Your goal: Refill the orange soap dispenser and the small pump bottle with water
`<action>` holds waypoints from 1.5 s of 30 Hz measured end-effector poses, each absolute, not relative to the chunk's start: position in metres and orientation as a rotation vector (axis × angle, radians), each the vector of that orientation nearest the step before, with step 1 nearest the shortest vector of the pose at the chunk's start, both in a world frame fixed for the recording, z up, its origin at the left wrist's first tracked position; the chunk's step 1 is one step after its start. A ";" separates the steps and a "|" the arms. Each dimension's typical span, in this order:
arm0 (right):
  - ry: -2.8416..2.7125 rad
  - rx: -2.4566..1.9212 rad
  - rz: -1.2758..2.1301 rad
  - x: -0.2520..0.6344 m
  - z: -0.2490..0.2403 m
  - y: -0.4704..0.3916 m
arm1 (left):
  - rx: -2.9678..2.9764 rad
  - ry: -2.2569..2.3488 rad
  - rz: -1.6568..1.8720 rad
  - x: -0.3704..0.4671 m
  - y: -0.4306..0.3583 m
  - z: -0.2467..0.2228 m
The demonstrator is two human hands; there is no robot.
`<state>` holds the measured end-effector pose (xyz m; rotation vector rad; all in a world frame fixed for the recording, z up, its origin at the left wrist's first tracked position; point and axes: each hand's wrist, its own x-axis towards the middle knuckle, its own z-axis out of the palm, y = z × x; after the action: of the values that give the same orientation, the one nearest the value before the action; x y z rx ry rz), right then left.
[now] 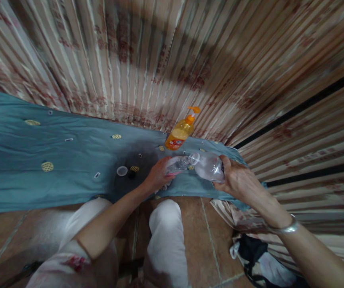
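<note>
My left hand (157, 176) is closed round a small clear bottle (177, 165) with something pink at its lower side. My right hand (234, 178) grips the base of a larger clear bottle (210, 166), tipped on its side with its neck pointing left. The two bottle mouths meet or nearly meet; whether they touch is hard to tell. Just behind them an orange pump bottle (180, 134) stands upright. A small round whitish lid or disc (122, 171) lies on the cloth, left of my left hand.
A teal cloth with yellow prints (78, 156) covers the long surface. Pleated curtains (130, 60) hang behind it and to the right, with dark bars (303, 108) across them. Below are my knees, the tiled floor (201, 240) and a black and white bag (258, 256).
</note>
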<state>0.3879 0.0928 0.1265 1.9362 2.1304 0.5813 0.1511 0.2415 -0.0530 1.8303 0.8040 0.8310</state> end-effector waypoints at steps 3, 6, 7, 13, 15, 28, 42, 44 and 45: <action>2.103 1.924 0.562 0.388 0.128 0.093 | 1.832 0.793 0.841 0.152 0.242 -0.054; 2.076 1.920 0.552 0.388 0.130 0.093 | 1.832 0.784 0.846 0.152 0.242 -0.056; 2.073 1.919 0.553 0.388 0.131 0.094 | 1.836 0.783 0.840 0.152 0.242 -0.056; 2.041 1.923 0.535 0.385 0.132 0.094 | 1.883 0.792 0.799 0.152 0.242 -0.054; 2.022 1.923 0.534 0.385 0.133 0.094 | 1.889 0.789 0.790 0.151 0.242 -0.053; 1.987 1.872 0.538 0.383 0.140 0.096 | 1.893 0.791 0.811 0.152 0.242 -0.056; 1.962 1.847 0.550 0.382 0.144 0.098 | 1.901 0.786 0.798 0.152 0.244 -0.056; 1.956 1.836 0.552 0.381 0.145 0.098 | 1.899 0.783 0.803 0.152 0.243 -0.055; 1.956 1.833 0.547 0.381 0.146 0.098 | 1.895 0.786 0.805 0.152 0.243 -0.055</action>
<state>0.3807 0.0983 0.1458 1.8330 1.9559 0.5466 0.1523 0.2432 -0.0551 1.8951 0.7859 0.8047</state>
